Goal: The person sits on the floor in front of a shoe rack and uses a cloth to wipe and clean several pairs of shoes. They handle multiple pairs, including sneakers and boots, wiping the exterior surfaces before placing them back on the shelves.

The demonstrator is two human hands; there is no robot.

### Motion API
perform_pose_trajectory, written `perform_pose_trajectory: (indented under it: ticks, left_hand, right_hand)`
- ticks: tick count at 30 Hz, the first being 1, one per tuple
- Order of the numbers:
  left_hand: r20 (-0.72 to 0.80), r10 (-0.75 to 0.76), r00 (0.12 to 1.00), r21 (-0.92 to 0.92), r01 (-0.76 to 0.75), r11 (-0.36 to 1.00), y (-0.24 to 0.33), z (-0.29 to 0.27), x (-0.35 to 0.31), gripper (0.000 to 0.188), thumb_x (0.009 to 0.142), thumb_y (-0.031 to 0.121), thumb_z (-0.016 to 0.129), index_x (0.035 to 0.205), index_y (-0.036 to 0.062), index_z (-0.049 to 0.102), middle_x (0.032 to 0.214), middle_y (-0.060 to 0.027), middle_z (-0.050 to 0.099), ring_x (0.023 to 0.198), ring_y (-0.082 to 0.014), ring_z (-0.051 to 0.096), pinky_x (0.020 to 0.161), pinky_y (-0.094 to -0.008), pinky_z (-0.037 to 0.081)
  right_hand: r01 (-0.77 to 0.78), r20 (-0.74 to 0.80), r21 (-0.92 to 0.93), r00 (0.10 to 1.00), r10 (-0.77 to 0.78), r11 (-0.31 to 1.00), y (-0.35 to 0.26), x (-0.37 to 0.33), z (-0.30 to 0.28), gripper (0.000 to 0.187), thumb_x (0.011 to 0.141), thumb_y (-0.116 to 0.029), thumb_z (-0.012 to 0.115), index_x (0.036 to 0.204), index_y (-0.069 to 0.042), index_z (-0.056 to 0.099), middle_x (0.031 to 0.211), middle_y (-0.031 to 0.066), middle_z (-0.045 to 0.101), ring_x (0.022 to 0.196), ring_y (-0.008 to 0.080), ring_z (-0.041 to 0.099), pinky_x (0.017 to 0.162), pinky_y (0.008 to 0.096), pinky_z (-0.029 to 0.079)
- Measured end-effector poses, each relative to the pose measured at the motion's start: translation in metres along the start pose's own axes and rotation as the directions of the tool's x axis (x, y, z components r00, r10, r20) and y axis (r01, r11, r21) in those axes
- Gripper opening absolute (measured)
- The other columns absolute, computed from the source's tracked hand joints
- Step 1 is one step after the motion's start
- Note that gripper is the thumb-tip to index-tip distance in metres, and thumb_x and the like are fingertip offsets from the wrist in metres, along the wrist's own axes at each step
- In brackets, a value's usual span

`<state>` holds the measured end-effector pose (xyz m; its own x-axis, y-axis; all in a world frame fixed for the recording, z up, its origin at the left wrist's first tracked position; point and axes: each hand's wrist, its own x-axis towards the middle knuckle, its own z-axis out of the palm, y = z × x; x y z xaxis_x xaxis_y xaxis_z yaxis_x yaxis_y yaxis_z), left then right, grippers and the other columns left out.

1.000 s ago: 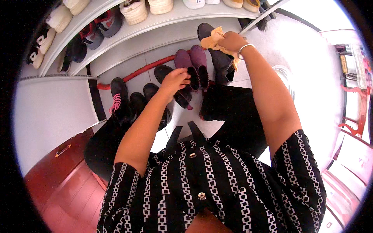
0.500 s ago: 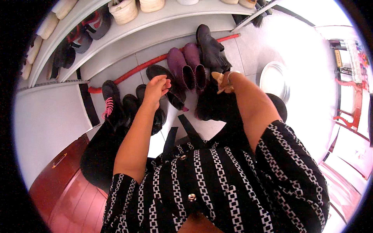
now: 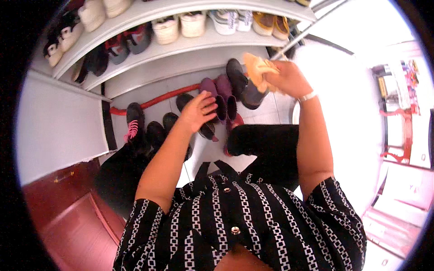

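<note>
A crumpled yellow-tan cloth (image 3: 256,71) is gripped in my right hand (image 3: 291,80), raised near the shelf's right end. Beneath it, dark boots (image 3: 253,97) sit on the floor, partly covered by the cloth. My left hand (image 3: 198,113) is empty, fingers apart, over a black boot (image 3: 208,132) that it partly hides. Right beside that hand is a pair of purple boots (image 3: 220,90) with their openings toward me. Farther left are a black boot with pink laces (image 3: 132,122) and other dark footwear (image 3: 156,132).
A white shoe rack (image 3: 208,41) curves across the far side, holding several pairs of shoes. Below it a red strip (image 3: 158,98) lies along the tiled floor. A metal basin (image 3: 296,113) shows behind my right forearm. At left is a reddish-brown door (image 3: 63,198).
My right hand has lifted the cloth up and away from the dark boots toward the rack. My left hand has shifted slightly right with fingers more spread. The view has tilted, showing more of the rack.
</note>
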<state>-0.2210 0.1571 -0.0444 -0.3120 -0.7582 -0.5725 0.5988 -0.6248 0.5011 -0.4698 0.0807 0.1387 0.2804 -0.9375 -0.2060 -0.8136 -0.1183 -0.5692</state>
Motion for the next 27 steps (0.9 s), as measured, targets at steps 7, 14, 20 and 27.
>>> perform_pose_trajectory:
  ticks: [7, 14, 20, 27]
  left_hand:
    - [0.195, 0.253, 0.948, -0.392, -0.161, 0.906, 0.044, 0.028, -0.067, 0.062, 0.087, 0.047, 0.055, 0.129, 0.0030, 0.042, 0.125, -0.0122, 0.052, 0.111, -0.0261, 0.053, 0.096, -0.0436, 0.041]
    - [-0.204, 0.433, 0.878, 0.008, -0.441, 0.897, 0.081, -0.004, -0.123, 0.062, 0.089, 0.046, 0.054, 0.131, 0.0017, 0.041, 0.125, -0.0124, 0.051, 0.110, -0.0239, 0.053, 0.095, -0.0368, 0.042]
    - [-0.265, 0.533, 0.804, 0.274, -0.467, 0.840, 0.038, 0.023, -0.120, 0.053, 0.092, 0.033, 0.052, 0.132, 0.0009, 0.041, 0.126, -0.0084, 0.049, 0.114, -0.0181, 0.047, 0.096, -0.0307, 0.037]
    - [-0.052, 0.432, 0.901, 0.157, -0.419, 0.894, 0.033, 0.048, -0.120, 0.049, 0.093, 0.029, 0.049, 0.132, -0.0001, 0.041, 0.119, -0.0107, 0.056, 0.104, -0.0186, 0.056, 0.091, -0.0302, 0.043]
  right_hand:
    - [0.241, 0.139, 0.578, 0.912, -0.385, 0.780, -0.057, -0.015, 0.043, 0.019, 0.081, -0.014, 0.061, 0.095, -0.002, 0.062, 0.071, -0.0036, 0.057, 0.064, 0.0043, 0.051, 0.054, 0.0214, 0.042]
    - [0.200, -0.023, 0.817, 0.948, -0.316, 0.540, -0.113, 0.004, 0.048, 0.030, 0.088, -0.014, 0.056, 0.116, -0.002, 0.054, 0.108, 0.0075, 0.061, 0.096, 0.0175, 0.060, 0.083, 0.0302, 0.049]
    - [0.854, -0.114, -0.198, 0.468, -0.876, 0.481, -0.131, 0.022, 0.126, 0.045, 0.084, -0.032, 0.057, 0.127, -0.018, 0.052, 0.135, 0.0131, 0.043, 0.131, 0.0340, 0.031, 0.106, 0.0448, 0.024]
    - [0.364, -0.122, 0.652, 0.916, -0.382, 0.665, -0.086, 0.096, 0.102, 0.035, 0.093, -0.029, 0.045, 0.116, -0.004, 0.055, 0.133, 0.0190, 0.043, 0.122, 0.0327, 0.042, 0.103, 0.0356, 0.032]
